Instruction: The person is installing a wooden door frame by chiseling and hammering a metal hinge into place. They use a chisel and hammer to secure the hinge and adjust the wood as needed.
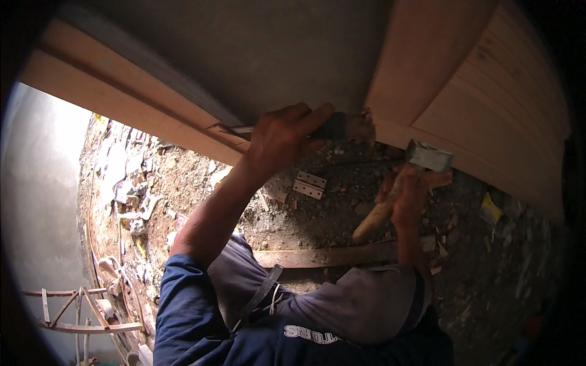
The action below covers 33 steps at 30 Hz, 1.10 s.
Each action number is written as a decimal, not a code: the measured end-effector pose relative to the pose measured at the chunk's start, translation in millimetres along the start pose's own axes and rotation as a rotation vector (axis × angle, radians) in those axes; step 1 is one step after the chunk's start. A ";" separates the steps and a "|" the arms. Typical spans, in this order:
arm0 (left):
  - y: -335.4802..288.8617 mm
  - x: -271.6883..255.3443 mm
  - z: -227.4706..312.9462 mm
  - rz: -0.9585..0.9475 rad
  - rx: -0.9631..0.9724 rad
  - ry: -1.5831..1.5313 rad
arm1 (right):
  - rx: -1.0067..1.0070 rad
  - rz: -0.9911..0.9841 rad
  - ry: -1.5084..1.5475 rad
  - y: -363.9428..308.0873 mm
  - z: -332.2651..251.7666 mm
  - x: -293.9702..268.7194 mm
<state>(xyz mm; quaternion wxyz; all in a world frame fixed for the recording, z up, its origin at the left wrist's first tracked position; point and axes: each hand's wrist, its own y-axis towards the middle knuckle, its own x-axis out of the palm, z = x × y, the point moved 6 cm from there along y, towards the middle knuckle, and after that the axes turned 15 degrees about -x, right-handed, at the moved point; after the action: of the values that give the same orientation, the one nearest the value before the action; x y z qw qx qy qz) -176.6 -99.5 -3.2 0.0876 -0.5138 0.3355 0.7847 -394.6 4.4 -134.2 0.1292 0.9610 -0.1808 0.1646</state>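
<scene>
My left hand [284, 137] is closed around a chisel [358, 127], its worn handle end sticking out to the right. The chisel's blade points left and touches a wooden door frame [140, 100], where the wood looks cut into beside the tip. My right hand [409, 198] grips a hammer [373, 221] close below its metal head. That head is level with the lower edge of a wooden panelled door [488, 116], a short way right of the chisel handle. On the ground between my hands lies a metal hinge [309, 185] with screw holes.
A grey wall [49, 201] stands at the left. Paper scraps and rubble [131, 195] litter the dirt floor. Across the ground near my legs lies a wooden strip [323, 256]. A curved wooden framework [82, 311] is at lower left, and a yellow wrapper [490, 209] at right.
</scene>
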 end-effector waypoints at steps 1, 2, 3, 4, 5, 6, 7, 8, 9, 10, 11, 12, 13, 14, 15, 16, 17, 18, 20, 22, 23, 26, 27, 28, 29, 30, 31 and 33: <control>-0.1 -0.4 -1.5 0.007 -0.002 -0.007 | 0.019 0.015 0.001 -0.3 3.3 -3.6; 0.3 -1.1 -2.3 0.013 -0.009 -0.006 | 0.004 0.082 0.029 2.8 0.5 -7.8; 1.6 -1.6 -1.9 0.019 -0.016 -0.005 | -0.010 0.148 0.057 7.9 -4.1 -12.1; 2.5 -2.2 -1.9 0.024 -0.022 -0.003 | -0.024 0.215 0.086 13.0 -8.4 -13.6; 3.0 -1.0 -3.2 0.010 -0.049 0.015 | -0.012 0.309 0.155 17.0 -9.8 -13.3; 3.2 0.0 -4.7 -0.004 -0.076 0.033 | -0.001 0.402 0.224 21.3 -10.5 -10.8; 3.1 0.2 -7.2 -0.018 -0.103 0.051 | 0.012 0.496 0.293 24.1 -8.1 -7.7; 9.7 5.2 -2.8 0.021 -0.089 0.027 | 0.043 0.422 0.172 26.4 15.3 -11.4; 11.8 10.2 -4.3 0.053 -0.085 0.010 | 0.068 0.271 0.029 33.5 20.0 -5.6; 9.5 11.5 -10.2 0.076 -0.085 0.022 | 0.093 0.111 -0.097 36.2 34.1 5.9; 4.7 8.2 -16.4 0.058 -0.102 0.052 | 0.100 -0.134 -0.239 43.7 16.0 31.1; 2.2 5.3 -20.0 0.049 -0.111 0.076 | 0.091 -0.376 -0.385 46.8 6.8 49.3; 1.3 2.7 -23.2 0.040 -0.121 0.100 | 0.085 -0.243 -0.242 49.5 6.8 47.0; 2.7 2.8 -21.0 0.050 -0.115 0.077 | 0.080 -0.109 -0.112 50.9 5.8 37.4; 5.0 3.6 -17.7 0.059 -0.109 0.055 | 0.075 0.024 0.018 51.3 6.1 26.3; 7.0 3.6 -15.3 0.069 -0.103 0.031 | 0.069 0.158 0.148 51.0 6.8 14.9; 6.8 4.7 -14.7 0.062 -0.101 0.053 | 0.068 0.295 0.279 48.0 7.5 7.4; 7.2 5.7 -13.6 0.056 -0.098 0.074 | 0.065 0.433 0.410 44.4 8.2 1.6; 3.7 6.2 -16.5 0.034 -0.116 0.107 | 0.114 -0.020 0.073 36.9 1.5 47.6; 1.8 3.2 -20.7 0.015 -0.148 0.110 | 0.116 -0.196 0.013 31.7 -1.8 62.3; 4.3 -1.1 -19.3 0.044 -0.121 0.096 | 0.093 -0.150 0.128 34.0 1.7 52.8; 5.2 2.9 -12.6 0.084 -0.090 0.052 | 0.049 -0.135 0.178 35.0 3.1 38.3; 6.0 3.1 -12.5 0.068 -0.098 0.057 | 0.040 -0.209 0.017 33.1 -2.2 53.9; 5.7 4.0 -12.8 0.051 -0.106 0.061 | 0.031 -0.284 -0.144 31.0 -4.5 62.1; 4.6 3.2 -13.6 0.044 -0.087 0.071 | 0.049 -0.284 -0.150 30.9 -3.5 59.2; 1.3 3.7 -15.4 0.037 -0.068 0.081 | 0.067 -0.285 -0.155 30.5 -2.1 52.6; -3.3 3.9 -17.9 0.030 -0.050 0.091 | 0.086 -0.287 -0.159 28.7 -0.1 48.4; -34.4 -2.4 -13.2 0.053 0.153 0.056 | 0.102 -0.181 -0.023 17.8 2.2 38.5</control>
<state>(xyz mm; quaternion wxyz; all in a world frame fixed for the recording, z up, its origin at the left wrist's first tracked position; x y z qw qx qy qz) -149.1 -81.0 -19.4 0.0962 -0.5181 0.4102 0.7443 -367.0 -24.0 -118.8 0.0925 0.9805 -0.0861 0.1501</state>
